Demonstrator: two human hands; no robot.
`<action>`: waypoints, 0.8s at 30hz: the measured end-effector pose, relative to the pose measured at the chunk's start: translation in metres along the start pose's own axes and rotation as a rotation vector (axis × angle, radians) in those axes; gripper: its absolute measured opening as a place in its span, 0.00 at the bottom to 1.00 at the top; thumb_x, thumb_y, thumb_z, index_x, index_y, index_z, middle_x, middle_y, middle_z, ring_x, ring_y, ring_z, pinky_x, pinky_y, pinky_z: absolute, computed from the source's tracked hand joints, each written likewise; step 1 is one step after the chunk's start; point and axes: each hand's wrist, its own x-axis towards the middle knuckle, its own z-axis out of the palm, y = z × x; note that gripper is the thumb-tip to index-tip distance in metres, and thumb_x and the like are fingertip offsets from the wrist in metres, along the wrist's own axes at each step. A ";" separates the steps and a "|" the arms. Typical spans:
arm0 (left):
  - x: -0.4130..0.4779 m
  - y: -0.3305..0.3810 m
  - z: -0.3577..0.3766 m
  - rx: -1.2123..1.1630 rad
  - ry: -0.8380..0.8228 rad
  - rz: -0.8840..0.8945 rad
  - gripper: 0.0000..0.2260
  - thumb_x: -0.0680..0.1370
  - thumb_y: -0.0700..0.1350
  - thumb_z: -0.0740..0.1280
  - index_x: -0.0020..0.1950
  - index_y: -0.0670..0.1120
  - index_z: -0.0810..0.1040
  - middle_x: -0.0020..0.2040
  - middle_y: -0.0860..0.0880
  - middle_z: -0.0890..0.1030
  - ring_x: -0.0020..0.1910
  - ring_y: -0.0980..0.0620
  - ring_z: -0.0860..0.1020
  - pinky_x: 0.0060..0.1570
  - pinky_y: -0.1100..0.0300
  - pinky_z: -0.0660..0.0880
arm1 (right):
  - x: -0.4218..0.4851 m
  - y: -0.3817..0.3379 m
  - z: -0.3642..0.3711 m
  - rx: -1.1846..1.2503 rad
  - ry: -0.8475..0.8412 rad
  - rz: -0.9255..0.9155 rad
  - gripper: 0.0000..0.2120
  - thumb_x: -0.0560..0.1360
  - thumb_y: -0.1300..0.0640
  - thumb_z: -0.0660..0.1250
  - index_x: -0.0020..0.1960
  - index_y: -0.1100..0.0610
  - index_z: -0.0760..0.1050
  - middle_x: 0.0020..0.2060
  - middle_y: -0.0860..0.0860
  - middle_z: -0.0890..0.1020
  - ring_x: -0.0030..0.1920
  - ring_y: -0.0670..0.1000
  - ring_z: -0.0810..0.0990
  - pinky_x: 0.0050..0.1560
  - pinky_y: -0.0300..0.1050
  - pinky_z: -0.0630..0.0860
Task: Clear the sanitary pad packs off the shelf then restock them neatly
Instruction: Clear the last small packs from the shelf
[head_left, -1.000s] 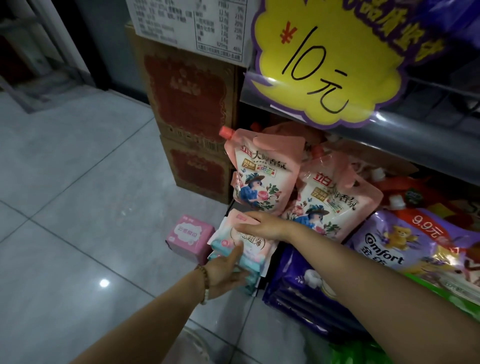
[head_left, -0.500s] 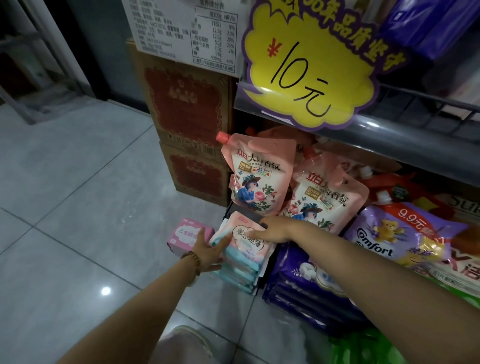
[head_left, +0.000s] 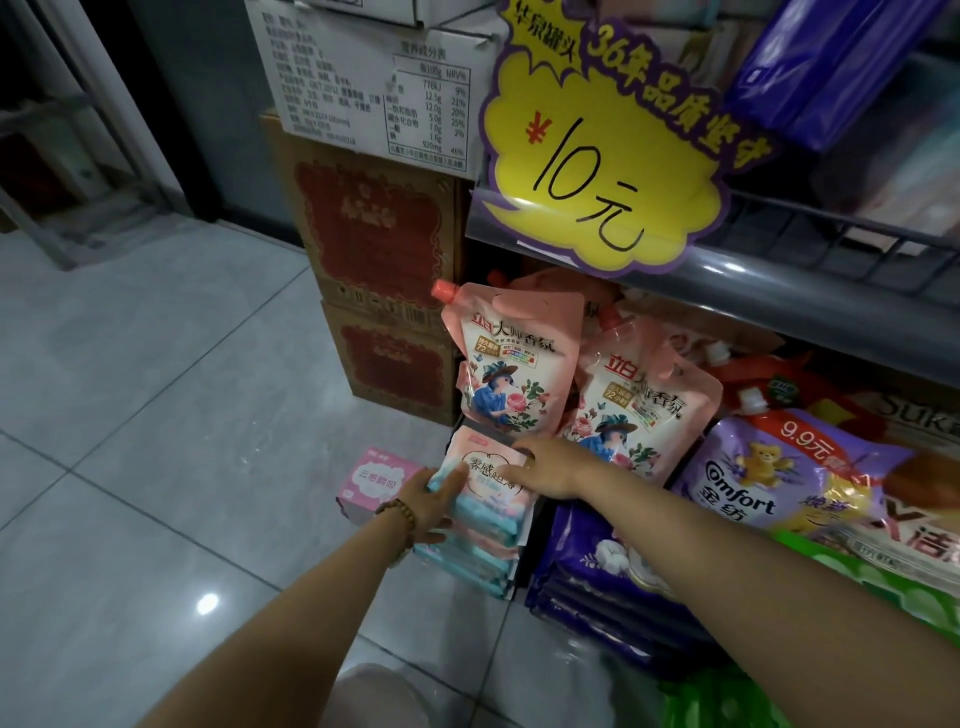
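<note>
A stack of pink-and-teal sanitary pad packs (head_left: 485, 535) stands at the left end of the bottom shelf, just above the floor. My left hand (head_left: 434, 499), with a bead bracelet at the wrist, grips the stack's upper left edge, thumb on the top pack (head_left: 475, 460). My right hand (head_left: 550, 465) lies on that top pack from the right, its fingers pressing down on it. One more pink pad pack (head_left: 371, 480) lies on the floor tiles to the left of the stack, partly hidden by my left hand.
Pink detergent pouches (head_left: 511, 364) lean right behind the stack. Purple packs (head_left: 597, 561) and a Comfort bag (head_left: 769, 467) fill the shelf to the right. Stacked cardboard boxes (head_left: 374, 234) stand at the left. A yellow price sign (head_left: 608, 171) hangs from the shelf rail (head_left: 831, 296) overhead.
My left hand has moved from the stack's lower front up to its upper left edge and taken hold there. My right hand has stayed on the top pack.
</note>
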 end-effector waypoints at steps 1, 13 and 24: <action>-0.001 0.001 -0.002 0.065 0.023 0.014 0.26 0.76 0.63 0.61 0.65 0.46 0.69 0.58 0.44 0.76 0.46 0.47 0.79 0.38 0.55 0.77 | -0.005 0.001 -0.005 -0.010 0.019 -0.007 0.27 0.77 0.39 0.59 0.71 0.51 0.66 0.68 0.53 0.72 0.66 0.55 0.72 0.64 0.47 0.70; -0.130 0.096 0.025 0.452 0.284 0.815 0.22 0.78 0.53 0.64 0.68 0.44 0.69 0.58 0.39 0.76 0.58 0.39 0.74 0.56 0.50 0.72 | -0.191 0.031 -0.094 -0.127 0.386 -0.250 0.23 0.78 0.44 0.62 0.72 0.48 0.66 0.70 0.45 0.68 0.70 0.47 0.66 0.66 0.36 0.60; -0.244 0.238 0.081 0.496 0.408 1.345 0.36 0.75 0.58 0.66 0.76 0.45 0.55 0.72 0.48 0.64 0.71 0.50 0.62 0.66 0.68 0.56 | -0.308 0.072 -0.195 0.338 0.872 -0.329 0.13 0.75 0.49 0.66 0.60 0.44 0.72 0.58 0.36 0.72 0.58 0.33 0.70 0.58 0.27 0.64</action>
